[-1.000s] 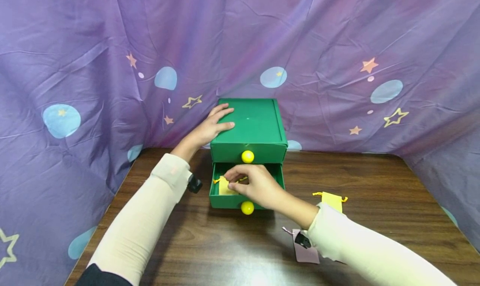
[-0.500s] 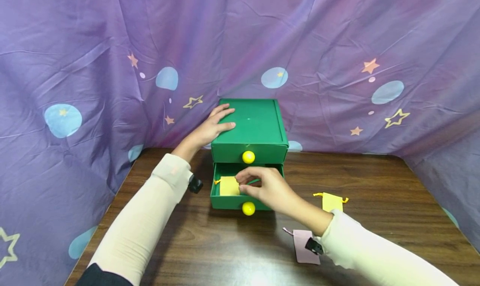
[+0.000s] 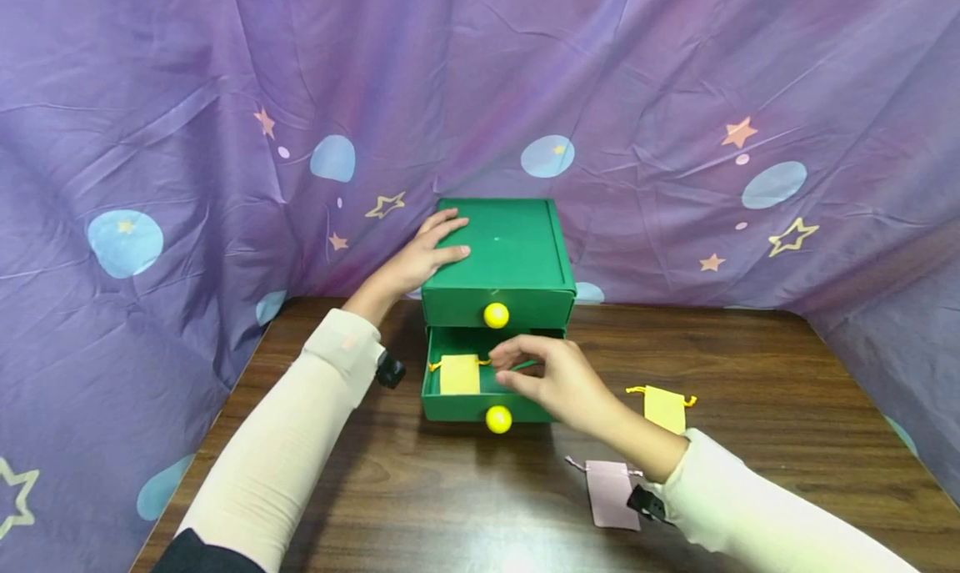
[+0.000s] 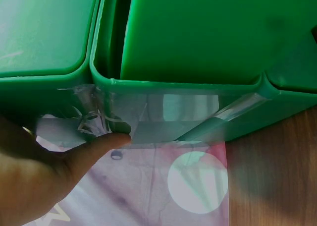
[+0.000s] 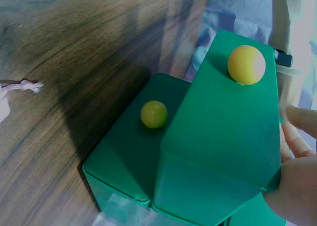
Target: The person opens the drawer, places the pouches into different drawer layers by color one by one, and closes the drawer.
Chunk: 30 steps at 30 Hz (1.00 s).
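Note:
My left hand (image 3: 418,260) rests on the top left edge of a green drawer cabinet (image 3: 506,243); its thumb shows against the cabinet in the left wrist view. A drawer (image 3: 459,407) with a yellow ball knob (image 3: 498,419) is pulled out below the top one. Inside it, on the left, lies a small yellow drawstring pouch (image 3: 459,374). Just right of that pouch, over the drawer, my right hand (image 3: 562,381) hovers with loosely curved fingers and nothing visible between them. In the right wrist view, another drawer (image 5: 131,146) sits underneath the pulled-out one.
A second yellow pouch (image 3: 664,408) lies on the wooden table (image 3: 420,498) to the right, partly behind my right forearm. Nearer the front is a pale purple drawstring pouch (image 3: 609,494). A purple curtain (image 3: 645,81) hangs behind the cabinet.
My right hand has drawn rightward from the yellow pouch in the drawer, leaving it lying there in fuller view. The left hand stays in place.

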Tool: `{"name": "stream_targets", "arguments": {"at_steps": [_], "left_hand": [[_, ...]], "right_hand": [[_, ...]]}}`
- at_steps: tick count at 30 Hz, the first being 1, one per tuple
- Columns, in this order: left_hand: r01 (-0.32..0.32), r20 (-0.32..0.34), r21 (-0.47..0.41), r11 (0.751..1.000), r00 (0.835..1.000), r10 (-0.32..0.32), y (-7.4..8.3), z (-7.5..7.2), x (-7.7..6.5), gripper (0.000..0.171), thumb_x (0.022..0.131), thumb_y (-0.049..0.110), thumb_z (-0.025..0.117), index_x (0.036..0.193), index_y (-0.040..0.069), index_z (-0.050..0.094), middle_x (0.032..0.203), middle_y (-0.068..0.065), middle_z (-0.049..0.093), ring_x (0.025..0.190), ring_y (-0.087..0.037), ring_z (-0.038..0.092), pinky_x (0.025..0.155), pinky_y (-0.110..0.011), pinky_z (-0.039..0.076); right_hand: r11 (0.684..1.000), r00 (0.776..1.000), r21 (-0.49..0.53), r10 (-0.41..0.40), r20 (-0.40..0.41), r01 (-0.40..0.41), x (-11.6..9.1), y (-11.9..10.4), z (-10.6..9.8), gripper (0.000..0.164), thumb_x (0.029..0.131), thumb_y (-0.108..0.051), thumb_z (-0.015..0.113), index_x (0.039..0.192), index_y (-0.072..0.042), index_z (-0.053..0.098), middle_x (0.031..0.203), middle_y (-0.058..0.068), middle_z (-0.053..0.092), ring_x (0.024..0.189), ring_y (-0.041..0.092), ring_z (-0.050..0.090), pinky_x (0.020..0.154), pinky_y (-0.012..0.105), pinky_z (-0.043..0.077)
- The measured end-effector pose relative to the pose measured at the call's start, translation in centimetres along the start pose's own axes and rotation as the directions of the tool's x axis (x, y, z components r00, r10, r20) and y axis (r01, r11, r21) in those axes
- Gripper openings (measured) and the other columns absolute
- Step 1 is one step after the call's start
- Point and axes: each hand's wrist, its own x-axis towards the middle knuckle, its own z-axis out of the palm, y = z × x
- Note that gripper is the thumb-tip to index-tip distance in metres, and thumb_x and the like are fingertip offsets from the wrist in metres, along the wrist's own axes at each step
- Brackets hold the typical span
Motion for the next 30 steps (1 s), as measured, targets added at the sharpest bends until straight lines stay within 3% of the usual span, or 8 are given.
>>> {"name": "stream_targets", "arguments": {"at_steps": [20, 30], "left_hand": [[-0.019, 0.003, 0.003, 1.000, 1.000, 0.019, -0.1, 0.0, 0.0, 0.059, 0.105, 0.015, 0.057, 0.158, -0.001, 0.035, 0.172, -0.012, 0.010, 0.159, -0.030, 0.004, 0.128, -0.047, 0.009], [-0.012, 0.009, -0.009, 1.000, 1.000, 0.012, -0.1, 0.0, 0.0, 0.060, 0.106, 0.014, 0.057, 0.159, -0.001, 0.034, 0.172, -0.011, 0.008, 0.159, -0.030, 0.003, 0.128, -0.046, 0.011]], "right_hand": [[0.998, 0.997, 0.029, 0.050, -0.058, -0.049, -2.3, 1.3, -1.6, 0.019, 0.090, -0.003, 0.079, 0.109, -0.003, 0.076, 0.108, 0.015, 0.076, 0.098, 0.019, 0.073, 0.086, 0.027, 0.060], [0.997, 0.992, -0.047, 0.054, -0.115, -0.059, -3.4, 1.8, -2.8, 0.020, 0.090, -0.008, 0.080, 0.110, -0.008, 0.077, 0.106, 0.003, 0.078, 0.094, 0.008, 0.071, 0.084, 0.025, 0.059]]}}
